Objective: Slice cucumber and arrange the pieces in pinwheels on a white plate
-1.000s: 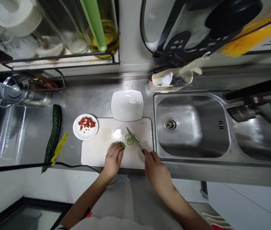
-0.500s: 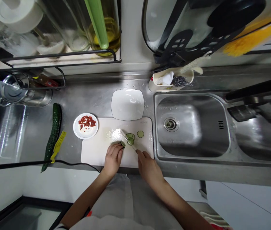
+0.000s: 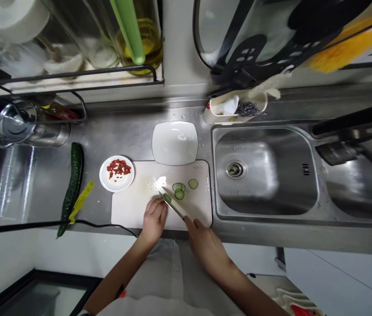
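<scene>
My left hand (image 3: 154,219) presses down on a short cucumber piece (image 3: 167,198) on the white cutting board (image 3: 129,206), fingers curled over it. My right hand (image 3: 202,239) grips a knife (image 3: 172,204) whose blade rests against the cut end of that piece. Three thin cucumber slices (image 3: 183,188) lie on the board just right of the blade.
A square white plate (image 3: 174,142) sits behind the board, and a small round dish of red bits (image 3: 117,173) at its left. A whole cucumber (image 3: 72,184) and a black cable (image 3: 41,227) lie further left. The steel sink (image 3: 265,171) borders the board on the right.
The knife has moved left from beside the slices to the cucumber piece's cut end. One slice now lies apart to the right. My left hand stayed on the piece.
</scene>
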The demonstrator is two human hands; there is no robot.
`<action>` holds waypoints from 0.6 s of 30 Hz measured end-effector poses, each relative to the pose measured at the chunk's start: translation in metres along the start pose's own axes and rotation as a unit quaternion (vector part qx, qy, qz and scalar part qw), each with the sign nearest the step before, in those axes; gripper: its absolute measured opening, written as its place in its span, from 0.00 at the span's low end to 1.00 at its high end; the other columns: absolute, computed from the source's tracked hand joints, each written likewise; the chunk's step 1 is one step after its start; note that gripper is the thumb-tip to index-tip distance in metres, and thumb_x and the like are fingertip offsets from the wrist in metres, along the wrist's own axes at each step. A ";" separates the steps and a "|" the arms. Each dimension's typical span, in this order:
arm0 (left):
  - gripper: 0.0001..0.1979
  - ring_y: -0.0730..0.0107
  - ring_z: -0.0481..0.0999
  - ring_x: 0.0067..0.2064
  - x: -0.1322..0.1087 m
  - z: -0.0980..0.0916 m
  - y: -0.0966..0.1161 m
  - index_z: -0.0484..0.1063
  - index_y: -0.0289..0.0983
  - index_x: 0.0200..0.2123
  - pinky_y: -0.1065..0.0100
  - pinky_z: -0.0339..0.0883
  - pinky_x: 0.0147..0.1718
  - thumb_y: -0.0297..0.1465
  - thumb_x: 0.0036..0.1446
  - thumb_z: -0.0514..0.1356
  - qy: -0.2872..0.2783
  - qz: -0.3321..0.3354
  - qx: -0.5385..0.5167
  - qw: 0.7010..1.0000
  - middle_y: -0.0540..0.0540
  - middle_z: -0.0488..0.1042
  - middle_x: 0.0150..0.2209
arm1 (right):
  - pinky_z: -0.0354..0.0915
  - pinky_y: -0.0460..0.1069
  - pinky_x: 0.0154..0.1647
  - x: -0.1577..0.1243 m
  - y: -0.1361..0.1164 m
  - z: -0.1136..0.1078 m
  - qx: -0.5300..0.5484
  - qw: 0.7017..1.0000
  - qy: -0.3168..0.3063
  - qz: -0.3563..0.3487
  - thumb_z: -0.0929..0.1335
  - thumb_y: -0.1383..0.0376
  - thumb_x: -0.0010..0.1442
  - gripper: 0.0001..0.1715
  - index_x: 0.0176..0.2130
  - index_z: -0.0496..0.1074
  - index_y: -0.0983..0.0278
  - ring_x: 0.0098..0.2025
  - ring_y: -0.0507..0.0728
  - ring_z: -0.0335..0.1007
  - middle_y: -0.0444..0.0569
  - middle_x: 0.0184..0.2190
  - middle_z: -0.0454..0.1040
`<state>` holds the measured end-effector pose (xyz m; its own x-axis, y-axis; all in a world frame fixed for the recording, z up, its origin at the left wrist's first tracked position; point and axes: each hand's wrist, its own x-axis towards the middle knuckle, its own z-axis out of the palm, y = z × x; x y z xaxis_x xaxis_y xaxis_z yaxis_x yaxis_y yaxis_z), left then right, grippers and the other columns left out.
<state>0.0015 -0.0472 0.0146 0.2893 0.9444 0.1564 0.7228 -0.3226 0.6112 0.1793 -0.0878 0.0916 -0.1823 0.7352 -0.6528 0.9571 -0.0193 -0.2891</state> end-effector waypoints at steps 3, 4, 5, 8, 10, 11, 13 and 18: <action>0.07 0.65 0.73 0.46 0.000 0.000 -0.002 0.72 0.37 0.38 0.59 0.69 0.47 0.24 0.59 0.54 -0.001 0.006 0.002 1.000 0.44 0.75 0.39 | 0.58 0.44 0.25 -0.003 0.000 0.001 0.002 1.000 -0.007 -0.002 0.57 0.73 0.62 0.24 0.57 0.59 0.62 0.32 0.53 0.73 0.51 0.38 0.71; 0.07 0.65 0.73 0.46 0.000 0.001 -0.002 0.72 0.37 0.37 0.59 0.69 0.47 0.24 0.59 0.54 0.000 0.007 0.002 1.000 0.44 0.75 0.39 | 0.58 0.45 0.26 -0.003 0.000 0.001 0.003 1.000 -0.012 -0.003 0.58 0.73 0.62 0.25 0.57 0.59 0.62 0.32 0.54 0.73 0.51 0.38 0.71; 0.07 0.65 0.73 0.46 0.000 0.001 -0.002 0.72 0.37 0.37 0.59 0.69 0.47 0.24 0.59 0.54 0.002 0.008 0.002 1.000 0.44 0.75 0.38 | 0.58 0.45 0.26 -0.004 0.001 0.001 0.005 1.000 -0.018 -0.004 0.58 0.74 0.61 0.26 0.58 0.59 0.63 0.32 0.54 0.73 0.51 0.38 0.71; 0.07 0.65 0.73 0.46 0.001 0.001 -0.002 0.72 0.37 0.37 0.60 0.69 0.47 0.24 0.59 0.54 0.004 0.008 0.003 1.000 0.44 0.75 0.38 | 0.59 0.45 0.27 -0.005 0.002 -0.001 0.012 0.999 -0.033 -0.004 0.58 0.76 0.59 0.28 0.58 0.59 0.63 0.32 0.54 0.73 0.52 0.38 0.71; 0.07 0.65 0.73 0.46 0.001 0.001 -0.002 0.72 0.37 0.37 0.59 0.69 0.47 0.24 0.59 0.54 0.004 0.007 0.003 1.000 0.44 0.75 0.38 | 0.59 0.45 0.27 -0.006 0.002 -0.002 0.014 0.999 -0.036 -0.003 0.58 0.76 0.59 0.28 0.58 0.59 0.63 0.33 0.55 0.73 0.52 0.38 0.72; 0.07 0.65 0.73 0.46 0.001 0.002 -0.003 0.72 0.37 0.37 0.59 0.69 0.47 0.25 0.59 0.54 0.004 0.006 0.003 1.000 0.44 0.75 0.38 | 0.59 0.45 0.28 -0.006 0.002 -0.003 0.014 0.999 -0.037 -0.002 0.58 0.76 0.59 0.28 0.57 0.60 0.63 0.33 0.55 0.73 0.52 0.38 0.72; 0.07 0.65 0.74 0.46 0.001 0.002 -0.003 0.72 0.37 0.37 0.59 0.69 0.47 0.25 0.59 0.54 0.002 0.005 0.001 1.000 0.44 0.75 0.38 | 0.59 0.45 0.28 -0.005 0.002 -0.003 0.011 0.999 -0.040 0.000 0.57 0.77 0.59 0.28 0.58 0.60 0.64 0.33 0.55 0.73 0.52 0.38 0.72; 0.07 0.65 0.73 0.45 0.001 0.002 -0.005 0.72 0.37 0.37 0.59 0.69 0.47 0.25 0.59 0.54 0.000 0.008 -0.004 1.000 0.44 0.75 0.38 | 0.60 0.45 0.28 -0.004 0.001 -0.006 0.013 0.999 -0.051 0.003 0.57 0.77 0.59 0.28 0.57 0.61 0.63 0.33 0.55 0.73 0.52 0.38 0.72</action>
<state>-0.0003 -0.0450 0.0105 0.3007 0.9390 0.1666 0.7132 -0.3374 0.6144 0.1824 -0.0868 0.0980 -0.2008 0.6617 -0.7224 0.9523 -0.0411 -0.3024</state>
